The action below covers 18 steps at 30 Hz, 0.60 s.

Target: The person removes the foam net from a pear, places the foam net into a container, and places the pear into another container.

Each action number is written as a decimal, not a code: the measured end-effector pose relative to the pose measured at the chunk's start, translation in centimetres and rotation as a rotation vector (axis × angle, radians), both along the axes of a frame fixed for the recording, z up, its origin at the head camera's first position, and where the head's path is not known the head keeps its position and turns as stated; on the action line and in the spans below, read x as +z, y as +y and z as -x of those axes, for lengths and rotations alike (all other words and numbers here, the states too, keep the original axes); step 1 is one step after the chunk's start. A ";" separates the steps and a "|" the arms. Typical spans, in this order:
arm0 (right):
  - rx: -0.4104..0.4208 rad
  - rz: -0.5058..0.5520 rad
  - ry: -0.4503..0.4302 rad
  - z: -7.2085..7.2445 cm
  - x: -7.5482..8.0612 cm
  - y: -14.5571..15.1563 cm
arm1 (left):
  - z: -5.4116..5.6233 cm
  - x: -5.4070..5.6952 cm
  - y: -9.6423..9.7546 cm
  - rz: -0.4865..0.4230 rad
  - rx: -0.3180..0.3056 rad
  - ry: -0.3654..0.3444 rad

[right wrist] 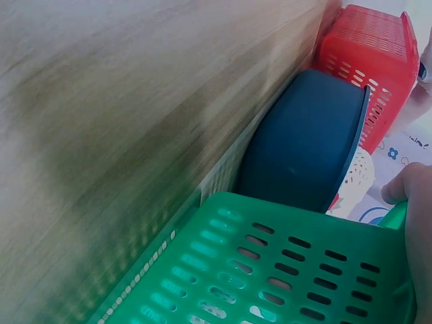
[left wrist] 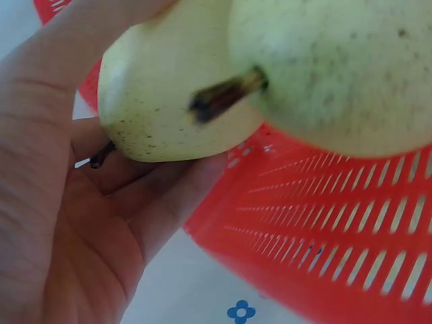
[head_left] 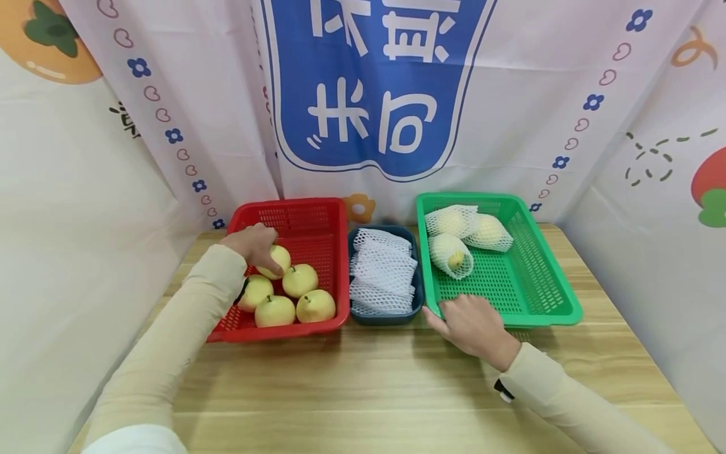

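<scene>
In the red basket (head_left: 317, 331), my left hand (head_left: 254, 244) grips a yellow-green pear (head_left: 280, 257). The left wrist view shows fingers and thumb around that pear (left wrist: 162, 101), with another stemmed pear (left wrist: 337, 74) close in front. Several more bare pears (head_left: 275, 311) lie in the same basket. My right hand (head_left: 473, 326) holds the near left corner of the green basket (head_left: 558, 315), its thumb over the rim in the right wrist view. Inside the green basket are three pears (head_left: 450, 255) in white foam net sleeves.
Between the two baskets stands a dark blue tub (head_left: 388, 320) with a stack of white foam net sleeves (head_left: 382, 271). All stand on a wooden table (head_left: 340, 391). A printed white cloth (head_left: 227, 94) hangs behind and at both sides.
</scene>
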State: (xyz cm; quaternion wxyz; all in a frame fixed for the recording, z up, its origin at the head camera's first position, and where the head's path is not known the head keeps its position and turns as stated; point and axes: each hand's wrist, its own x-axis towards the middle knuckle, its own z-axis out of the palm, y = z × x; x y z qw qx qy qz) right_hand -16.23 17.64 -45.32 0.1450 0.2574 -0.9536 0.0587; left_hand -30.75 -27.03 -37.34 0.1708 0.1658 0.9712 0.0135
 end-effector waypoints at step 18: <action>-0.003 -0.015 0.040 0.1 -0.1 0.1 | -1.2 1.3 0.9 -0.017 0.033 -0.088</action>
